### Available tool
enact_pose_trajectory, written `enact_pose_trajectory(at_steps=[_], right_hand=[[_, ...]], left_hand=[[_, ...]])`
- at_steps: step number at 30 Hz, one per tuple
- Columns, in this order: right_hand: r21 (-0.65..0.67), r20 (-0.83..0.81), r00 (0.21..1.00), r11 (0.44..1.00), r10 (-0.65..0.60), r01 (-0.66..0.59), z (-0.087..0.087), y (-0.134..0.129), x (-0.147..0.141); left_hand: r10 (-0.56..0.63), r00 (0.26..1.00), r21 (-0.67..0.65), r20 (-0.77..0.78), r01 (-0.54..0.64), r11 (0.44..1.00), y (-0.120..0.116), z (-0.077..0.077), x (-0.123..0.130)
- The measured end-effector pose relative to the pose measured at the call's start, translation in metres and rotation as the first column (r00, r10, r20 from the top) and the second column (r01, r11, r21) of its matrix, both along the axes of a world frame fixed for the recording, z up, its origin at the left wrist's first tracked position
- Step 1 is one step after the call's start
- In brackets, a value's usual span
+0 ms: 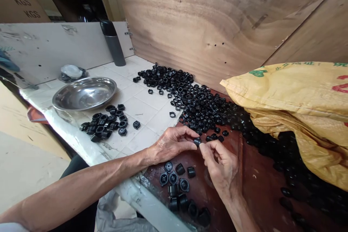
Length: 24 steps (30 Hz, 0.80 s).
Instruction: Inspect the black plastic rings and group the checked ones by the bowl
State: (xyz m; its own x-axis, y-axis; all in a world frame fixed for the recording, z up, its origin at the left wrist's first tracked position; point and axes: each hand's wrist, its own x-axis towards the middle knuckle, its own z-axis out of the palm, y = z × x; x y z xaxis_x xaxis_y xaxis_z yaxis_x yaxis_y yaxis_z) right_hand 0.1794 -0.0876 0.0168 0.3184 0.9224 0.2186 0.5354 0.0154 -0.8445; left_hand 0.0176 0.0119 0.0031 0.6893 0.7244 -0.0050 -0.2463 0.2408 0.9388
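Above the reddish-brown board [252,195], my left hand [171,143] pinches a small black plastic cap [197,141] between thumb and fingertips. My right hand [221,163] meets it from the other side, its thumb and fingers closed at the cap's right edge; whether they hold a separate piece is hidden. Below my hands lies a group of black round caps [173,178], some face up and some on their sides. Just beyond my fingers spreads a big heap of black rings [201,107]. On the white tiles to the left sits another cluster of black caps [104,123].
A shallow steel bowl [85,94] stands at the left, near a dark grey bottle [113,45]. A plywood panel [217,25] closes off the back. At the right, a yellow sack [293,94] lies over a dark mass of black parts [266,145].
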Motion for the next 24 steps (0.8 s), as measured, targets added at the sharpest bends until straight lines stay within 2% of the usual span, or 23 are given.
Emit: enact_pose_trajectory(at_steps=[4, 6, 7, 8, 10, 11, 12, 15, 17, 18, 20, 22, 24], right_hand=[[0.048, -0.077, 0.997, 0.999, 0.022, -0.019, -0.004, 0.002, -0.003], [-0.016, -0.173, 0.985, 1.000, -0.009, 0.006, -0.004, 0.003, -0.008], [-0.060, -0.247, 0.968, 0.998, -0.035, 0.021, -0.003, 0.004, -0.010], [-0.106, -0.329, 0.942, 0.994, -0.060, 0.027, -0.003, 0.004, -0.012], [-0.190, -0.470, 0.877, 0.982, -0.099, 0.009, -0.001, 0.005, -0.013], [-0.228, -0.508, 0.855, 0.973, -0.100, -0.022, 0.000, 0.005, -0.012], [-0.267, -0.519, 0.850, 0.962, -0.092, -0.059, -0.001, 0.006, -0.008], [-0.381, -0.411, 0.909, 0.920, -0.074, -0.097, -0.006, 0.008, 0.010], [-0.402, -0.255, 0.961, 0.916, -0.109, -0.003, -0.013, 0.012, 0.024], [-0.392, -0.168, 0.978, 0.919, -0.121, 0.046, -0.018, 0.014, 0.029], [-0.332, -0.037, 0.993, 0.938, -0.115, 0.097, -0.027, 0.017, 0.033], [-0.228, 0.066, 0.996, 0.971, -0.057, 0.071, -0.036, 0.019, 0.031], [-0.128, 0.171, 0.985, 0.992, 0.012, 0.010, -0.041, 0.020, 0.024]], left_hand=[[-0.034, 0.999, 0.040, 0.017, 0.033, 0.999, 0.000, -0.001, 0.000], [-0.021, 0.999, 0.158, -0.037, 0.027, 0.987, 0.001, -0.003, -0.002], [0.005, 0.998, 0.262, -0.070, 0.013, 0.965, 0.002, -0.003, -0.003], [0.034, 0.995, 0.385, -0.096, 0.005, 0.923, 0.004, -0.003, -0.005], [0.067, 0.989, 0.601, -0.135, 0.028, 0.799, 0.007, -0.002, -0.010], [0.060, 0.985, 0.659, -0.163, 0.064, 0.749, 0.008, 0.000, -0.013], [0.033, 0.977, 0.676, -0.211, 0.122, 0.727, 0.010, 0.003, -0.016], [-0.092, 0.890, 0.596, -0.447, 0.373, 0.711, 0.014, 0.012, -0.023], [-0.064, 0.816, 0.585, -0.575, 0.465, 0.665, 0.016, 0.013, -0.024], [0.002, 0.797, 0.605, -0.604, 0.458, 0.651, 0.016, 0.011, -0.023], [0.167, 0.791, 0.666, -0.589, 0.357, 0.655, 0.015, 0.003, -0.018], [0.278, 0.801, 0.719, -0.530, 0.251, 0.648, 0.014, -0.008, -0.011], [0.328, 0.808, 0.762, -0.489, 0.213, 0.612, 0.013, -0.017, -0.002]])
